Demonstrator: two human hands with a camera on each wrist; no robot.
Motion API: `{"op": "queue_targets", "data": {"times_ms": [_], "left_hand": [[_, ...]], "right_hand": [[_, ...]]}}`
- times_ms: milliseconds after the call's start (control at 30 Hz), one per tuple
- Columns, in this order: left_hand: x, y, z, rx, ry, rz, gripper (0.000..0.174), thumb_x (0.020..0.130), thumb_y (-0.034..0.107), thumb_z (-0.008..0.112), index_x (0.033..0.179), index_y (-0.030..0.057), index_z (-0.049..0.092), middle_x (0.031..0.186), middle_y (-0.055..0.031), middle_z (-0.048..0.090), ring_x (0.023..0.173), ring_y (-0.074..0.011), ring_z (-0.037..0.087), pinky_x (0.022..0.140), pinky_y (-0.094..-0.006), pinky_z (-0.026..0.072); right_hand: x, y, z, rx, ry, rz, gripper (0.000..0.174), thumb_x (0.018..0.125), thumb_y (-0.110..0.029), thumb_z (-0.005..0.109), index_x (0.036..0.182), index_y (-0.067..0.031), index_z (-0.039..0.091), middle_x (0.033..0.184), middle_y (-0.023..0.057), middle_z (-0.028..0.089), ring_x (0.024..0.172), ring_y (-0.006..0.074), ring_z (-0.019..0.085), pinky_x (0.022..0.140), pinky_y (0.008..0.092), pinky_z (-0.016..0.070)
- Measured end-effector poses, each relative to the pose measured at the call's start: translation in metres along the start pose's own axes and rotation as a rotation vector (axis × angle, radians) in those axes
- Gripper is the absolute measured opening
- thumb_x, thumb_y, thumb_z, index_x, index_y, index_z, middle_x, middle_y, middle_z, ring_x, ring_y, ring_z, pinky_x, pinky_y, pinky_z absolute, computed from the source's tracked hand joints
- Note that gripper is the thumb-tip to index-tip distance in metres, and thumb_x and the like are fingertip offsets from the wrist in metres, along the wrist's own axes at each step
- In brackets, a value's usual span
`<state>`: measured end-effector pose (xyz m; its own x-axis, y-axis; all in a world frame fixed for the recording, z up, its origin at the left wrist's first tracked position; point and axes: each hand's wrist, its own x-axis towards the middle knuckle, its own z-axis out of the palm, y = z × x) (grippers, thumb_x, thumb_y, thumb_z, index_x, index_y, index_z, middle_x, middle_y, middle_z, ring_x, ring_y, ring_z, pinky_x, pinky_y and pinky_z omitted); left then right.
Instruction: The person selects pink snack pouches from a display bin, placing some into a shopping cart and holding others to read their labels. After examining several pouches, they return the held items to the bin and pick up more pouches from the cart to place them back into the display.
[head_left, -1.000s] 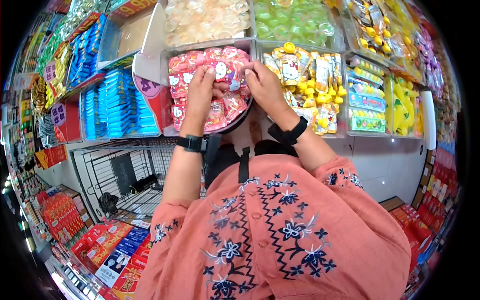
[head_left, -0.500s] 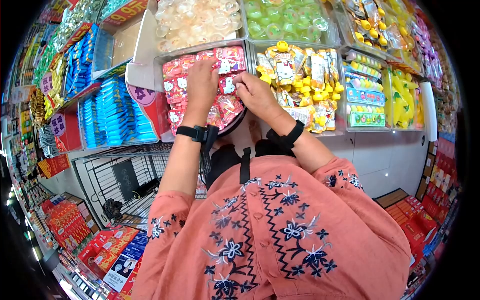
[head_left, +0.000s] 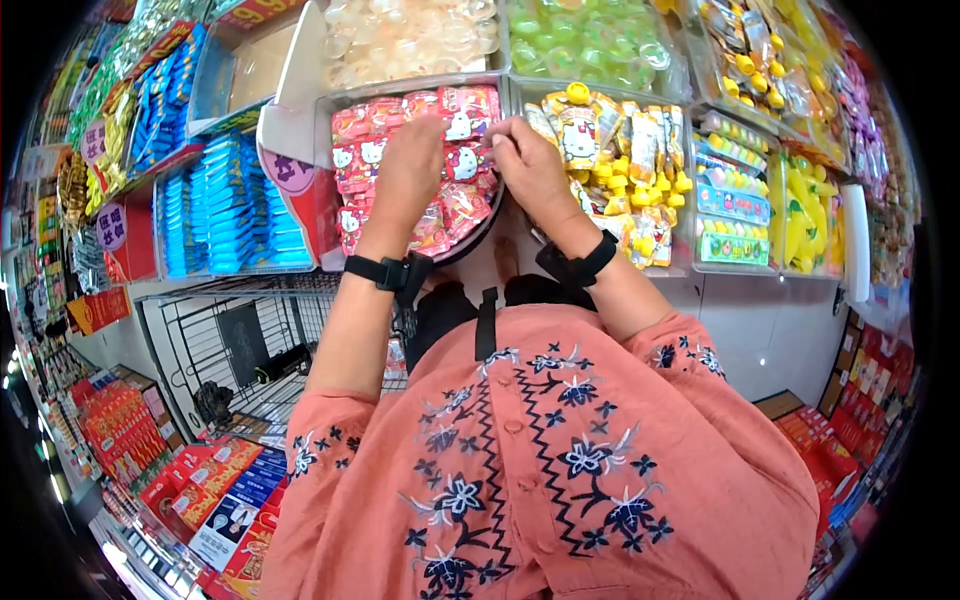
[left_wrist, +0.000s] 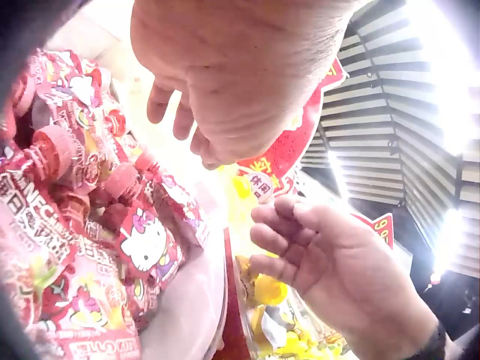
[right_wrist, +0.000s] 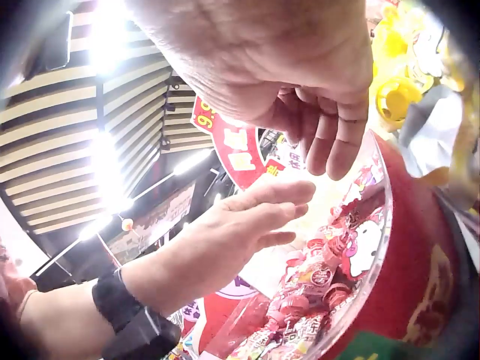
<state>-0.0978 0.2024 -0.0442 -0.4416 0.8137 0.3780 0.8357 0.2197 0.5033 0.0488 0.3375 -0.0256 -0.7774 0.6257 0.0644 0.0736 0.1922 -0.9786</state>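
Pink cartoon-cat jelly pouches (head_left: 352,170) with pink screw caps (left_wrist: 52,150) fill a clear-sided bin (head_left: 322,125) in front of the person. Above them hovers the left hand (head_left: 408,172), back of the hand upward. In the left wrist view this left hand (left_wrist: 232,82) has loosely bent fingers with nothing between them. The right hand (head_left: 530,172) is at the bin's right edge, near a pouch (head_left: 463,162). Its fingers hang loosely curled and hold nothing in the right wrist view, where the right hand (right_wrist: 285,75) is above the rim (right_wrist: 386,217).
Right of the bin are yellow-capped pouches (head_left: 640,150); blue packets (head_left: 235,205) are to the left. Clear jelly cups (head_left: 410,40) and green ones (head_left: 590,45) sit behind. A wire shopping cart (head_left: 200,340) stands at the left, and red boxes (head_left: 125,425) are stacked beyond it.
The left hand, earlier thumb-up with fingers near the right hand over a pouch, has turned back-up over the pouches. The right hand stays near the bin's right edge.
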Motion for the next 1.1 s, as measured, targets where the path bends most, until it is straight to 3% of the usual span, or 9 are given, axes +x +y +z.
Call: {"op": "queue_targets", "data": {"times_ms": [133,167,333,467,600,867,900,1000,1100], "left_hand": [[-0.025,0.011,-0.006,-0.007,-0.218,-0.043,0.032,0.087,0.004,0.062,0.119,0.0033,0.063,0.122,-0.0172,0.064,0.116,-0.0365,0.059,0.101,-0.0439,0.0468],[-0.03,0.009,-0.006,-0.045,-0.191,-0.087,0.032,0.088,0.004,0.062,0.12,0.0032,0.063,0.123,-0.017,0.064,0.117,-0.0361,0.058,0.102,-0.0436,0.0464],[-0.06,0.022,-0.065,-0.216,0.178,-0.351,0.025,0.093,0.006,0.06,0.117,0.0,0.064,0.112,-0.0168,0.066,0.109,-0.0336,0.062,0.096,-0.0395,0.0482],[-0.123,0.032,-0.131,-0.276,0.383,-0.723,0.025,0.102,0.014,0.055,0.12,-0.0007,0.063,0.113,-0.0067,0.066,0.106,-0.0131,0.059,0.094,-0.0284,0.0461],[-0.234,0.005,-0.142,-0.314,0.622,-0.983,0.027,0.103,0.016,0.052,0.119,-0.0026,0.062,0.112,-0.0104,0.066,0.105,-0.0171,0.063,0.095,-0.0297,0.048],[-0.411,-0.014,-0.108,-0.474,0.721,-1.469,0.029,0.1,0.021,0.055,0.12,0.0001,0.062,0.109,-0.0106,0.067,0.098,-0.0171,0.065,0.083,-0.0304,0.0515],[-0.433,-0.022,-0.102,-0.409,0.645,-1.486,0.031,0.1,0.027,0.055,0.121,0.0046,0.061,0.102,-0.0045,0.068,0.09,-0.0116,0.064,0.071,-0.0262,0.0489],[-0.472,-0.035,-0.084,-0.35,0.604,-1.546,0.031,0.099,0.027,0.056,0.119,0.0046,0.061,0.096,-0.0031,0.068,0.083,-0.0111,0.064,0.067,-0.0259,0.0492],[-0.476,-0.037,-0.076,-0.426,0.598,-1.637,0.03,0.098,0.027,0.058,0.117,0.005,0.062,0.093,-0.0026,0.068,0.08,-0.0109,0.064,0.064,-0.0256,0.0491]], "right_hand": [[0.006,0.007,0.017,-0.001,-0.082,-0.013,0.013,0.099,-0.008,0.051,0.102,0.0001,0.062,0.093,0.0051,0.068,0.083,0.0121,0.067,0.074,0.0268,0.0527],[0.007,0.009,0.025,0.037,-0.054,-0.069,0.013,0.095,-0.011,0.054,0.099,-0.0016,0.062,0.086,0.0161,0.068,0.076,0.0276,0.068,0.07,0.0363,0.0524],[0.003,-0.005,0.058,0.092,-0.248,-0.063,0.016,0.095,-0.013,0.056,0.102,-0.0017,0.064,0.083,0.0135,0.069,0.077,0.019,0.069,0.07,0.0318,0.0529],[-0.011,-0.028,0.084,0.148,-0.59,0.129,0.019,0.095,-0.016,0.054,0.104,-0.0027,0.065,0.082,0.0155,0.069,0.073,0.0231,0.07,0.068,0.0348,0.053],[-0.03,-0.009,0.124,-0.006,-0.806,-0.129,0.021,0.096,-0.011,0.05,0.108,0.0001,0.063,0.083,0.0097,0.069,0.072,0.0158,0.069,0.068,0.0304,0.0546],[-0.048,-0.019,0.162,-0.079,-0.976,-0.16,0.02,0.094,-0.011,0.053,0.104,0.0015,0.065,0.087,0.0119,0.07,0.085,0.0195,0.069,0.078,0.0324,0.0536],[-0.047,-0.014,0.168,-0.053,-0.976,-0.211,0.02,0.094,-0.011,0.054,0.104,0.0017,0.065,0.089,0.013,0.07,0.087,0.0198,0.069,0.079,0.0325,0.0533],[-0.053,-0.014,0.18,0.012,-0.904,-0.189,0.02,0.091,-0.013,0.056,0.105,-0.0023,0.063,0.087,0.0154,0.068,0.081,0.0275,0.068,0.075,0.0369,0.0521],[-0.056,-0.024,0.186,-0.05,-0.874,-0.123,0.019,0.093,-0.014,0.055,0.106,-0.0021,0.064,0.091,0.0122,0.066,0.084,0.0227,0.065,0.077,0.0336,0.0505]]}}
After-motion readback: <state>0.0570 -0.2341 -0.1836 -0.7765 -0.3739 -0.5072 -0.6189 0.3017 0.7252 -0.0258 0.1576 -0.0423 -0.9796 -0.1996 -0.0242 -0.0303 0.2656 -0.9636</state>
